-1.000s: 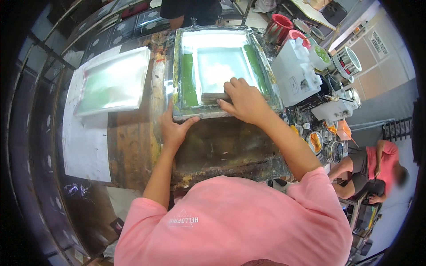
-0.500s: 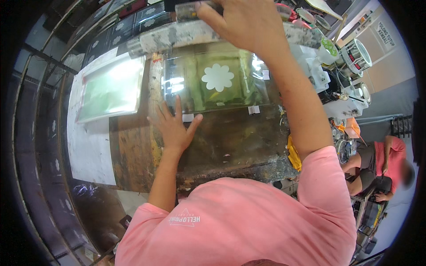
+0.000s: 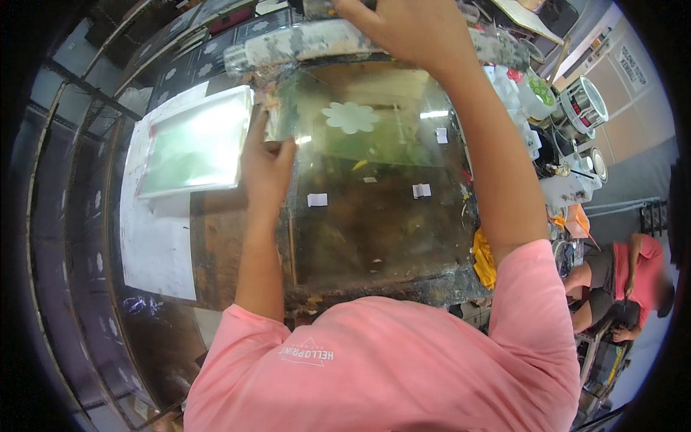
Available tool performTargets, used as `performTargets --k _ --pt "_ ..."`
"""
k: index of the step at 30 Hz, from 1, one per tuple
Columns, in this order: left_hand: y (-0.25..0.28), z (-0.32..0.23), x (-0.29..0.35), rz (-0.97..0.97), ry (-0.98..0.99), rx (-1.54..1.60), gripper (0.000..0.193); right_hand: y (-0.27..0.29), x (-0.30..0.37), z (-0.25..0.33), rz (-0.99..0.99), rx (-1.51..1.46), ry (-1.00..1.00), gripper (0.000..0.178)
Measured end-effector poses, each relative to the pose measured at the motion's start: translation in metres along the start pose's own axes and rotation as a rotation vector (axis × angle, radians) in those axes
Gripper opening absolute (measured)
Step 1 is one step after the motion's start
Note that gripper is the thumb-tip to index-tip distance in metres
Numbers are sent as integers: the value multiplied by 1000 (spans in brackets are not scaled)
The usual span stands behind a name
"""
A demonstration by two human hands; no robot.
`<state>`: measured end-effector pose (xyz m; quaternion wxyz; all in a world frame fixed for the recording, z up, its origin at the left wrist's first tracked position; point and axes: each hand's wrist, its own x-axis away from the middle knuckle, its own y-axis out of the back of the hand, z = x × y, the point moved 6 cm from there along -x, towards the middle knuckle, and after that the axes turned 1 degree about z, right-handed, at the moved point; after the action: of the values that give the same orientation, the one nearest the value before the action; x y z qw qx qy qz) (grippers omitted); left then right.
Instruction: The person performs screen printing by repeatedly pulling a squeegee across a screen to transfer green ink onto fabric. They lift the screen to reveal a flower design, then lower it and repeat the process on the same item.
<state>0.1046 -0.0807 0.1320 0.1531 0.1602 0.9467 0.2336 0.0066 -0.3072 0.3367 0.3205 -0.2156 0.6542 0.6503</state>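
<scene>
Nearest us, the dark, paint-stained bench (image 3: 360, 259) runs across the scene, with a yellow cloth (image 3: 484, 259) at its right edge. A little farther in, two small white tabs (image 3: 317, 199) sit side by side on the glossy surface, and a third lies farther off to the right. Beyond the near pair, our left hand (image 3: 265, 162) is at the left end of the clear film (image 3: 392, 147), thumb and fingers drawn together and, as we judge it, pinching that edge. This is the relation that matters: the film stretches to the right from the left hand, its long axis apparently running left to right, and it looks tilted over the bench. A pale flower shape (image 3: 350, 117) shows in its far half. To the left, just beside that same hand, a shiny stack of clear sheets (image 3: 194, 144) lies over white paper (image 3: 155, 248). Farthest off, our right hand (image 3: 417, 32) lies over the spattered frame (image 3: 288, 45); its fingertips run out of view, so we cannot tell how firmly it grips. The left hand is clearly the nearer to the film.
</scene>
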Motion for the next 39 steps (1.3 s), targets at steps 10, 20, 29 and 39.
performTargets --k 10,20,29,39 --pt "162 103 -94 -236 -49 -264 68 -4 17 3 -2 56 7 47" --pt "168 155 -70 -351 -256 -813 77 -7 24 5 14 48 11 50" --pt "107 154 -8 23 -167 -870 54 -11 15 -1 62 48 -19 50" --pt "145 118 -55 183 -23 -594 56 -15 25 2 12 69 5 50"
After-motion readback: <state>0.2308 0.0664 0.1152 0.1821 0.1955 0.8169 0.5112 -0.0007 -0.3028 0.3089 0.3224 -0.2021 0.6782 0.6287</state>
